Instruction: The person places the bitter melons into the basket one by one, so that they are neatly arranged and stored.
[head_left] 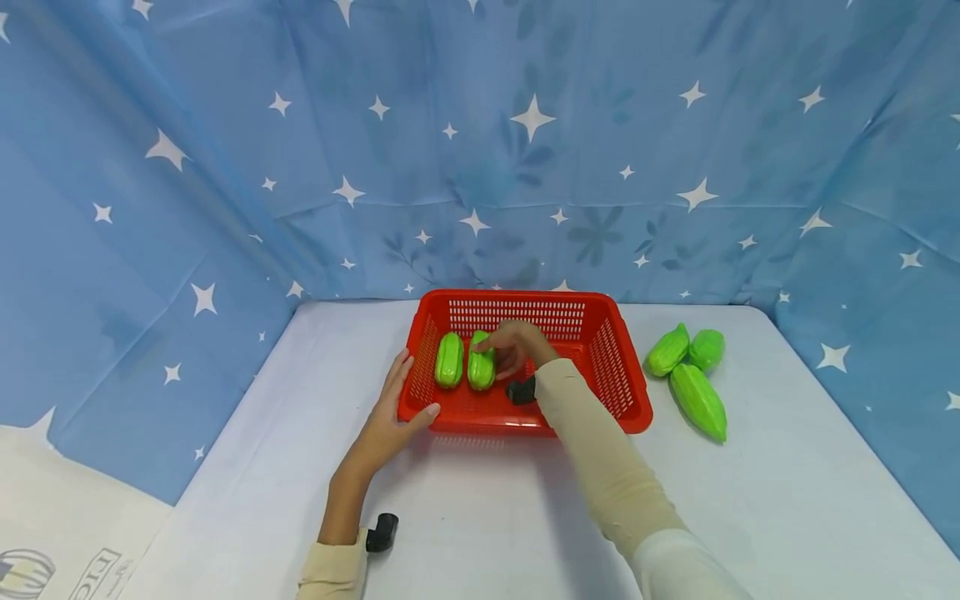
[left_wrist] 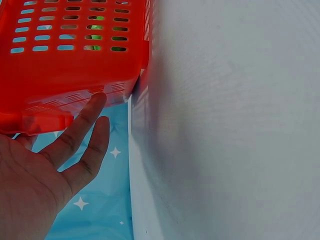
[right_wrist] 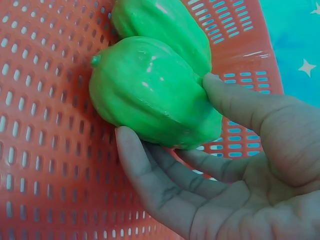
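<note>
A red plastic basket with slotted walls stands on the white table. Inside it, toward the left, one green ridged papaya lies beside a second green papaya. My right hand reaches in from above and holds the second one; in the right wrist view the thumb is against one side and the curled fingers are round the other. At the basket's front left corner, my left hand rests with its fingers spread along the outside and the thumb by the rim. The left wrist view shows those fingers nearly straight.
Right of the basket, three more green fruits lie close together on the table: a long pointed one, a ridged one and a rounder one. A blue curtain with white stars hangs behind the table.
</note>
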